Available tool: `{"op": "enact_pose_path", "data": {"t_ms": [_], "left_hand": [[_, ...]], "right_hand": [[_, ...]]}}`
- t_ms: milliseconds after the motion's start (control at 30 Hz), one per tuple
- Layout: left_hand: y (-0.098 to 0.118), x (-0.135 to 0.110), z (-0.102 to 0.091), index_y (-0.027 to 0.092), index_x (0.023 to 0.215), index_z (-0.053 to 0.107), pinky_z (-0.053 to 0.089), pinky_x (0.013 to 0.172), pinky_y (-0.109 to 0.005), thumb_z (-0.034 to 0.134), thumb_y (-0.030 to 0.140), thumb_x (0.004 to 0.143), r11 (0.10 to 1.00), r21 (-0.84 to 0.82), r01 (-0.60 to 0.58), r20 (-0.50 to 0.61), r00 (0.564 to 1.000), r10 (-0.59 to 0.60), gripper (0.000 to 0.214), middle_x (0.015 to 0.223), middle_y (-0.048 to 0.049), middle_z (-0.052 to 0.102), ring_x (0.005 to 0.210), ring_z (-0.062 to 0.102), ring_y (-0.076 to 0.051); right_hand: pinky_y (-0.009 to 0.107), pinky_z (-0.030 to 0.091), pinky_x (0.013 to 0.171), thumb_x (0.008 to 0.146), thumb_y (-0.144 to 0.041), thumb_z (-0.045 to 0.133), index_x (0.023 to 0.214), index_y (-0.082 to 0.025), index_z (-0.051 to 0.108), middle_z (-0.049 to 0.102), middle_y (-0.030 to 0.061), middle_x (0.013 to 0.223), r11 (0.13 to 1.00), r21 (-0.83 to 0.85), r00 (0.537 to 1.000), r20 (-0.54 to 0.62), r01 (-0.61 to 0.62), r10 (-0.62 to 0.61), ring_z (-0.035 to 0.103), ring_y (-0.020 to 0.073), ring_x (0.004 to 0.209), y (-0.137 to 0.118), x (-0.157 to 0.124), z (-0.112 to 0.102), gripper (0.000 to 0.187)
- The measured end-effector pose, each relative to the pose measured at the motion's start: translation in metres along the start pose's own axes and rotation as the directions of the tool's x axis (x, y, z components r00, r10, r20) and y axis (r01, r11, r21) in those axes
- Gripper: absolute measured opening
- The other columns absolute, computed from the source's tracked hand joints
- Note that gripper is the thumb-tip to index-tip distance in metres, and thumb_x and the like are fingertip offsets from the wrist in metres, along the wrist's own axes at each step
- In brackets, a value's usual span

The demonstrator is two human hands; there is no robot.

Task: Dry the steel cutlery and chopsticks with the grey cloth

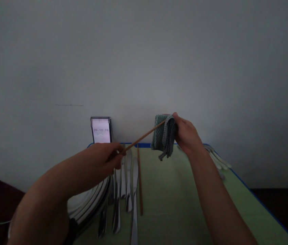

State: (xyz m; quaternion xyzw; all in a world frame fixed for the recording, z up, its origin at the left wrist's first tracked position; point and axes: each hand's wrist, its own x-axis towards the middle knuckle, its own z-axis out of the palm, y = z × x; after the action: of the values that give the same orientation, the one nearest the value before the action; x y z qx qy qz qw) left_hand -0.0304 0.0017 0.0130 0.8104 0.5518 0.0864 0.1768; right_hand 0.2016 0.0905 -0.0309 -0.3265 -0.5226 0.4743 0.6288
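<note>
My left hand (106, 157) is closed, pinching the near end of a thin wooden chopstick (144, 136) that slants up to the right. My right hand (186, 136) is closed round a folded grey-green cloth (163, 136), and the chopstick's far end goes into the cloth's folds. Both hands are held above the far part of a pale green table (174, 197) with a blue edge. A second wooden chopstick (139, 180) lies flat on the table below them.
Several metal knives and spoons (123, 194) lie in a row beside the lying chopstick. Stacked white plates (90, 202) sit under my left forearm. A lit phone (101, 130) leans on the white wall. White gloves (216, 158) lie at the far right edge.
</note>
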Motion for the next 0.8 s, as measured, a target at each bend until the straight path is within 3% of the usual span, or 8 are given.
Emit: {"op": "enact_pose_path", "data": {"t_ms": [133, 200, 267, 333, 433, 533, 633, 800], "left_hand": [[0.011, 0.006, 0.000, 0.020, 0.102, 0.058, 0.045, 0.065, -0.030, 0.035, 0.038, 0.088, 0.998, 0.037, -0.042, -0.134, 0.990, 0.047, 0.033, 0.081, -0.0036, 0.066, 0.070, 0.060, -0.018], [0.014, 0.009, 0.000, 0.020, 0.106, 0.059, 0.046, 0.070, -0.032, 0.034, 0.039, 0.088, 0.996, 0.052, -0.072, -0.187, 0.979, 0.080, 0.036, 0.087, -0.0046, 0.068, 0.075, 0.062, -0.019], [0.012, 0.010, 0.000, 0.020, 0.108, 0.061, 0.046, 0.074, -0.033, 0.035, 0.038, 0.088, 0.995, 0.075, -0.073, -0.207, 0.974, 0.087, 0.038, 0.092, -0.0058, 0.069, 0.079, 0.063, -0.021], [0.008, 0.008, -0.001, 0.020, 0.108, 0.063, 0.047, 0.077, -0.035, 0.037, 0.038, 0.086, 0.994, 0.097, -0.059, -0.202, 0.976, 0.078, 0.039, 0.096, -0.0061, 0.070, 0.081, 0.064, -0.022], [0.002, 0.005, -0.002, 0.022, 0.108, 0.065, 0.047, 0.081, -0.037, 0.039, 0.038, 0.084, 0.994, 0.107, -0.032, -0.210, 0.976, 0.054, 0.039, 0.096, -0.0048, 0.071, 0.081, 0.065, -0.022], [0.000, 0.005, -0.001, 0.025, 0.107, 0.067, 0.048, 0.081, -0.035, 0.042, 0.039, 0.083, 0.997, 0.075, -0.035, -0.215, 0.975, 0.050, 0.037, 0.093, -0.0028, 0.072, 0.079, 0.065, -0.022], [0.001, 0.006, 0.000, 0.026, 0.103, 0.069, 0.049, 0.079, -0.034, 0.044, 0.039, 0.082, 0.997, 0.067, -0.050, -0.214, 0.975, 0.063, 0.036, 0.091, -0.0021, 0.073, 0.076, 0.066, -0.022], [0.004, 0.006, -0.001, 0.024, 0.104, 0.068, 0.048, 0.079, -0.034, 0.042, 0.037, 0.083, 0.995, 0.083, -0.051, -0.216, 0.974, 0.068, 0.036, 0.091, -0.0024, 0.073, 0.076, 0.065, -0.021]], "right_hand": [[0.028, 0.044, 0.076, 0.079, -0.050, 0.051, 0.092, -0.019, 0.068, 0.068, 0.0023, 0.082, 0.979, -0.202, 0.970, 0.239, 0.013, 0.036, 0.061, 0.0156, 0.078, -0.007, -0.009, 0.004, 0.038], [0.027, 0.044, 0.074, 0.080, -0.051, 0.049, 0.091, -0.020, 0.068, 0.068, 0.0018, 0.080, 0.955, -0.296, 0.952, 0.299, 0.025, 0.068, 0.061, 0.0149, 0.077, -0.010, -0.011, 0.004, 0.038], [0.026, 0.044, 0.071, 0.080, -0.053, 0.048, 0.086, -0.019, 0.068, 0.066, 0.0014, 0.075, 0.933, -0.358, 0.971, 0.233, 0.041, 0.047, 0.059, 0.0144, 0.073, -0.011, -0.010, 0.001, 0.040], [0.026, 0.043, 0.068, 0.080, -0.056, 0.047, 0.081, -0.018, 0.067, 0.064, 0.0008, 0.072, 0.923, -0.379, 0.996, 0.085, 0.065, -0.035, 0.058, 0.0143, 0.070, -0.009, -0.007, -0.005, 0.042], [0.027, 0.044, 0.073, 0.081, -0.058, 0.043, 0.086, -0.019, 0.065, 0.065, 0.0012, 0.079, 0.919, -0.367, 0.986, -0.033, 0.141, -0.165, 0.059, 0.0155, 0.078, -0.009, -0.001, -0.015, 0.044], [0.029, 0.044, 0.080, 0.084, -0.057, 0.037, 0.096, -0.021, 0.063, 0.065, 0.0022, 0.089, 0.914, -0.357, 0.980, 0.013, 0.190, -0.199, 0.060, 0.0163, 0.087, -0.015, -0.003, -0.020, 0.047], [0.029, 0.044, 0.081, 0.085, -0.055, 0.037, 0.099, -0.022, 0.063, 0.066, 0.0022, 0.090, 0.915, -0.355, 0.979, 0.136, 0.192, -0.152, 0.060, 0.0160, 0.086, -0.025, -0.011, -0.017, 0.044], [0.026, 0.044, 0.070, 0.087, -0.050, 0.039, 0.093, -0.022, 0.064, 0.063, 0.0007, 0.081, 0.867, -0.461, 0.961, 0.269, 0.189, -0.066, 0.058, 0.0135, 0.074, -0.039, -0.023, -0.013, 0.038]]}}
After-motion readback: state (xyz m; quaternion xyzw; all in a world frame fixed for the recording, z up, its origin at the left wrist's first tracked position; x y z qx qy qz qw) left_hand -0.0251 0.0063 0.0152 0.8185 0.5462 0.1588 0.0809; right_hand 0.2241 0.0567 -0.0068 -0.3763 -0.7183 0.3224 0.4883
